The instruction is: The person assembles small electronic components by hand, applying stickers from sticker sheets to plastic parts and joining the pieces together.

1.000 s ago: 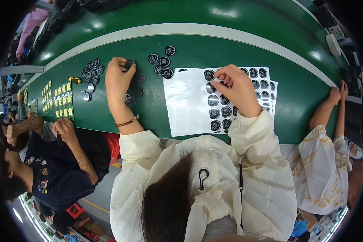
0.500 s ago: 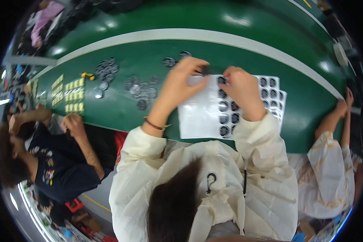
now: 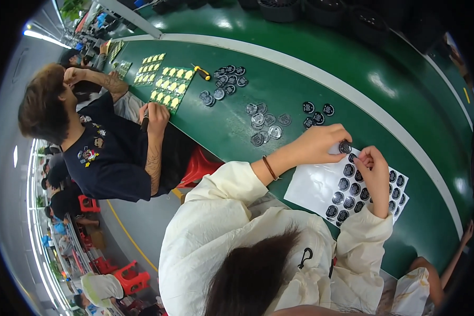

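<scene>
My left hand (image 3: 329, 144) pinches a round black disc with pale markings (image 3: 345, 147) between thumb and fingers, just beyond the sheet's far edge. Close beside it, my right hand (image 3: 373, 163) has its fingertips drawn together at a round black sticker (image 3: 352, 157) on the sheet's far edge. Under both hands lies a white sticker sheet (image 3: 308, 189). Its left part is bare and rows of black round stickers fill its right part, some covered by my right hand and sleeve. Another sheet of these stickers (image 3: 400, 195) shows from beneath on the right.
A few black discs (image 3: 318, 118) lie beyond my left hand. Greyish discs (image 3: 265, 121) and a dark pile (image 3: 230, 79) lie further left, near a yellow-black screwdriver (image 3: 201, 72) and panels with yellow pieces (image 3: 171, 87). A co-worker (image 3: 110, 142) sits left; another's arm (image 3: 458, 258) is at right.
The view has swung left, so the table and hands appear further right and slanted. My hands are nearer each other, and the disc in my left hand now shows its face.
</scene>
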`<action>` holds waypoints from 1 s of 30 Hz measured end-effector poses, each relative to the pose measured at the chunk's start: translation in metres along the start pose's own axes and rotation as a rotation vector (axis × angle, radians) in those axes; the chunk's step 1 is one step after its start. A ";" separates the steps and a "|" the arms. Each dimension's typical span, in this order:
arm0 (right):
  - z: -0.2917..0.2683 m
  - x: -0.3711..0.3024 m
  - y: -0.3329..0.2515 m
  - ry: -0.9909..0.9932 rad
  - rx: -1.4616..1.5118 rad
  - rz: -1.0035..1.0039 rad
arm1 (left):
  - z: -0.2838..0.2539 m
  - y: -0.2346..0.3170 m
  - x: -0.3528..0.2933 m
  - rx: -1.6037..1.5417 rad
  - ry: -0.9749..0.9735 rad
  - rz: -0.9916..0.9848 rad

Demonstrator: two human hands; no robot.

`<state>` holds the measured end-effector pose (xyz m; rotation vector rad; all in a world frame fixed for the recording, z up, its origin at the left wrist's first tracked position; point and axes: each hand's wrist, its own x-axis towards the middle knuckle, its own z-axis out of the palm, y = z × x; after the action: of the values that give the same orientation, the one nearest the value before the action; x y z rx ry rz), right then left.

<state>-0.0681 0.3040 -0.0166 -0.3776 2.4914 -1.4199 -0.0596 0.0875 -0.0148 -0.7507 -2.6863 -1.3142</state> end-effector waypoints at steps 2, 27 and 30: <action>-0.005 0.001 0.002 -0.055 0.114 0.006 | -0.001 0.000 0.000 0.004 -0.006 -0.008; -0.002 -0.002 -0.004 0.091 1.096 -0.046 | 0.037 0.017 0.030 -1.203 0.113 -0.162; -0.002 -0.001 -0.004 0.077 1.079 -0.047 | 0.034 0.017 0.030 -1.212 0.069 -0.196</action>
<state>-0.0674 0.3040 -0.0126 -0.1405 1.4059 -2.5089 -0.0733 0.1337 -0.0163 -0.4160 -1.6786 -2.9198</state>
